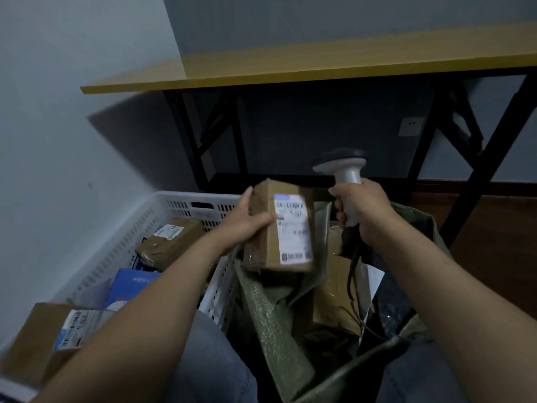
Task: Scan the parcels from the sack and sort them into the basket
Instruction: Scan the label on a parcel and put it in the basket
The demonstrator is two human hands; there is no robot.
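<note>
Holding a brown cardboard parcel (263, 228) in my left hand (247, 225), I have the thumb across its near face and the fingers curled round its far edge, with the white label (293, 228) turned toward me. The parcel hangs above the open mouth of the green sack (273, 309), just beside the rim of the white basket (180, 200). My right hand (363, 210) is wrapped round the handle of the scanner (343, 167), whose head sits near the parcel without touching it. Sorted boxes (171, 242) lie in the basket at my left, and a brown packet (334, 303) sits inside the sack. A yellow-topped table (290, 68) stands beyond.
</note>
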